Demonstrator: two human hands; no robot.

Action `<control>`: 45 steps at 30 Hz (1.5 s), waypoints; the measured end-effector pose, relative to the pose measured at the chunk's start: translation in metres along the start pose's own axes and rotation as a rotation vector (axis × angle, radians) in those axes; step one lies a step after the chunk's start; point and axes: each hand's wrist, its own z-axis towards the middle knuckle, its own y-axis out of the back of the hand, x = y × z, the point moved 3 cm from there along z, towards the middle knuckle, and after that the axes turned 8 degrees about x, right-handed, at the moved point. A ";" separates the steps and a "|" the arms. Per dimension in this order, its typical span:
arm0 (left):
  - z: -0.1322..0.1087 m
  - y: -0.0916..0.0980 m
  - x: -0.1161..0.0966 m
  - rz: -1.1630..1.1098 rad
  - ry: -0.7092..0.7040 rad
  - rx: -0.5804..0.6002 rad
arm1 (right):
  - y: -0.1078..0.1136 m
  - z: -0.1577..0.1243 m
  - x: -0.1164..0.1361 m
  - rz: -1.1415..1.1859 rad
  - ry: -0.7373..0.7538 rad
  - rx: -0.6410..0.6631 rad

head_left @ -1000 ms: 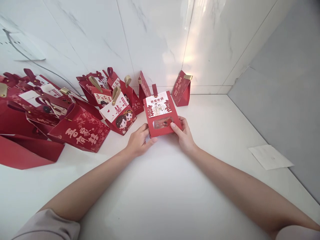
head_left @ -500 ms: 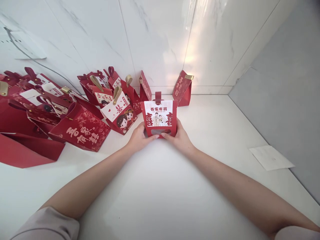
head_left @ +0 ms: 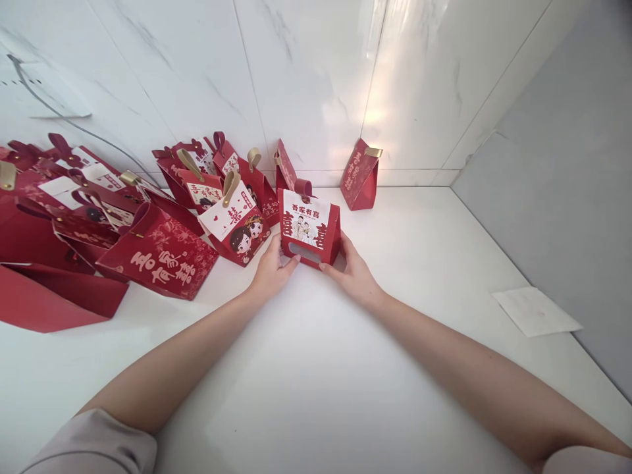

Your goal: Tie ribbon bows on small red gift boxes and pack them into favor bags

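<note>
A red gift box (head_left: 309,227) with a white printed panel, a couple drawn on it and a dark red loop on top stands upright on the white table (head_left: 276,368). My left hand (head_left: 272,266) grips its lower left edge, thumb at the front. On the lower right side my right hand (head_left: 354,270) holds it, thumb at the front corner. The fingers behind the box are partly hidden. Its front is turned a little to the left, so the right side panel shows.
Several red gift boxes (head_left: 162,253) crowd the left side, one with cartoon faces (head_left: 238,224) close to my left hand. Two more boxes stand near the tiled wall, one at the right (head_left: 361,176). A white paper (head_left: 536,311) lies at the right edge.
The box has turned from facing me squarely to facing slightly left, and its right side now shows. Both hands have shifted slightly with it.
</note>
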 end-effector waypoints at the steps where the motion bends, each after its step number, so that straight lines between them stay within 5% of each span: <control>1: 0.000 0.000 0.000 -0.013 0.001 -0.006 | 0.000 0.000 -0.001 -0.008 0.008 -0.006; 4: 0.000 0.002 -0.001 -0.027 -0.053 -0.029 | 0.002 0.000 -0.005 0.068 0.025 -0.005; 10: -0.003 -0.001 -0.012 0.141 -0.170 0.119 | 0.010 0.000 -0.007 0.133 -0.006 -0.096; 24: -0.002 -0.005 -0.009 0.127 -0.141 0.185 | 0.015 0.004 -0.010 0.049 -0.079 -0.119; 32: -0.002 0.002 0.006 -0.010 -0.043 -0.048 | 0.008 0.000 -0.003 0.164 -0.052 -0.152; 39: -0.004 -0.005 -0.014 0.019 -0.223 0.243 | 0.005 -0.003 -0.003 0.134 -0.096 -0.108; 45: 0.007 0.004 -0.007 0.016 -0.172 0.257 | 0.004 -0.001 -0.003 0.137 -0.090 -0.073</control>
